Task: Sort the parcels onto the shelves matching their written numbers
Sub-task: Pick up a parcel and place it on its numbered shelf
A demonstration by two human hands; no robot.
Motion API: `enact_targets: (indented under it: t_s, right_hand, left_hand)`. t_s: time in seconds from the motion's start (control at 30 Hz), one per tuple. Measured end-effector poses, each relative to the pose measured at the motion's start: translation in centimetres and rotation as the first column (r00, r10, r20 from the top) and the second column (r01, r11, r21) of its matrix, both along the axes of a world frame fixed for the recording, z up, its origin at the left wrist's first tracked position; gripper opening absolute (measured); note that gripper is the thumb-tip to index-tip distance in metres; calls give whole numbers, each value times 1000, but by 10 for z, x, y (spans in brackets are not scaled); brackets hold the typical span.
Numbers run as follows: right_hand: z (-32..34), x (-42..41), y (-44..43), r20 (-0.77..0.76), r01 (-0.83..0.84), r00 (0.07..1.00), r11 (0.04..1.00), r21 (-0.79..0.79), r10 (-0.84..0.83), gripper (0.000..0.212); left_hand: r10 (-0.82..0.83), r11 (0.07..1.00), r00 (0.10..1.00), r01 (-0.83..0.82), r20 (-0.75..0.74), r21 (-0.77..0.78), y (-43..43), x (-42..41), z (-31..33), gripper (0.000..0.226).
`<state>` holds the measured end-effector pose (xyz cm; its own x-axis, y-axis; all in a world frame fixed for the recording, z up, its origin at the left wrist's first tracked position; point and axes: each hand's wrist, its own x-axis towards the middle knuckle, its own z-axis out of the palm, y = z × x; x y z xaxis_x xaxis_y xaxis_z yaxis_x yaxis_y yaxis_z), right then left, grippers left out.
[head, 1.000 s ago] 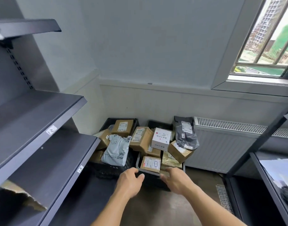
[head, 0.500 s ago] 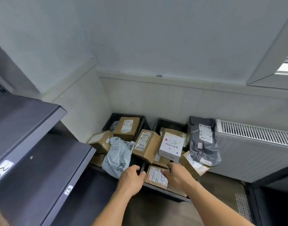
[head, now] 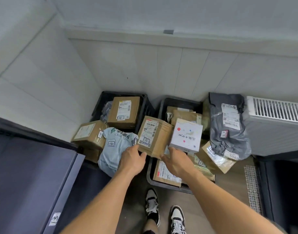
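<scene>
Parcel 15 [head: 155, 135], a brown cardboard box with that number handwritten on its label, lies tilted on top of the heap in the head view. It bridges the gap between the left crate [head: 126, 94] and the right crate [head: 163, 184], 2 black bins on the floor in the corner, and its right side touches a white box [head: 187, 135]. The left hand [head: 133, 159] is curled round its near left corner, with the fingertips hidden under the edge. The right hand [head: 177, 161] has its fingers spread and fairly straight, touching the near right corner without closing on it. Just left of the hands a grey-blue mailer bag [head: 114, 149] marked 04 droops over the left crate's front, and behind it sits a box marked 14 [head: 123, 112]. A dark grey bag [head: 227, 125] leans beside the radiator [head: 276, 125]. The step in hand looks like the pick-up: this 1 parcel is chosen but not yet lifted. The next move probably calls for the right hand to close on its corner, then a level lift clear of the white box so nothing slides. After that comes a turn to the shelf [head: 35, 166] on the left. Its edge label [head: 54, 218] is too small to read, so the matching number has to be checked before setting the parcel down.
</scene>
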<state>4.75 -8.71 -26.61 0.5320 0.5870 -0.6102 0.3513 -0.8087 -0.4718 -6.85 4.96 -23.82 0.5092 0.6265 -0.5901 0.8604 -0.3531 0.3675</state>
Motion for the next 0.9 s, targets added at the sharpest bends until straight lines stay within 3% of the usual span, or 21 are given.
enact_targets:
  t_s: [0.23, 0.47, 0.77, 0.9]
  right_hand:
    - [-45, -8, 43, -57, 153, 986, 987, -36, -155, 56]
    - [-58, -14, 58, -228, 349, 912, 937, 0, -340, 48]
    - [-45, -13, 68, -344, 465, 833, 885, 12, -433, 42]
    - [-26, -7, 68, -335, 462, 845, 884, 65, -417, 46]
  left_hand:
    - [-132, 990, 991, 134, -25, 49, 59, 39, -60, 44]
    - [-190, 981, 978, 187, -79, -48, 88, 61, -98, 36]
    - [-48, 991, 998, 42, -47, -126, 91, 62, -94, 37]
    - [-4, 993, 1000, 6, 22, -121, 89, 60, -76, 35]
